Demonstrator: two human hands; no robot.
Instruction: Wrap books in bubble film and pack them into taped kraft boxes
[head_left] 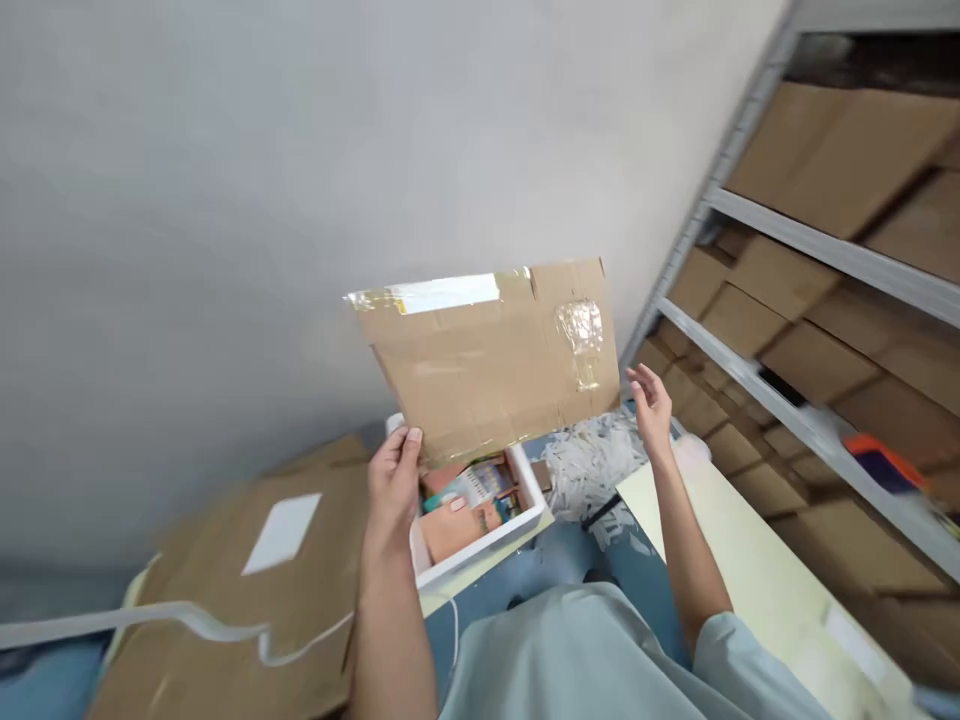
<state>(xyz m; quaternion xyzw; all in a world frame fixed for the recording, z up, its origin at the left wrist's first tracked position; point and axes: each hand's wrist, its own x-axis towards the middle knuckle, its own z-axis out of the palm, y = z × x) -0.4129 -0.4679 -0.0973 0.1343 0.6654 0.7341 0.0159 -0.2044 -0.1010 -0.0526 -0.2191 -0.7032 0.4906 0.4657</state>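
While fingers point(412, 443) grip, cardboard point(487, 365) slants (taped).

Metal shelving point(832, 251) with brown cartons point(847, 160) at right, heaped white shreds point(589, 465), pale wall point(337, 150) behind.

I hold up a creased brown cardboard sheet point(487, 375), tilted, at 12 o'clock; white label point(450, 293) at its 11, shiny clear tape point(583, 330) at its 2.

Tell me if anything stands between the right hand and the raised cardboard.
Nothing visible does: the right hand is just off the right edge of the cardboard, only a gap between them. The left hand holds its lower left corner.
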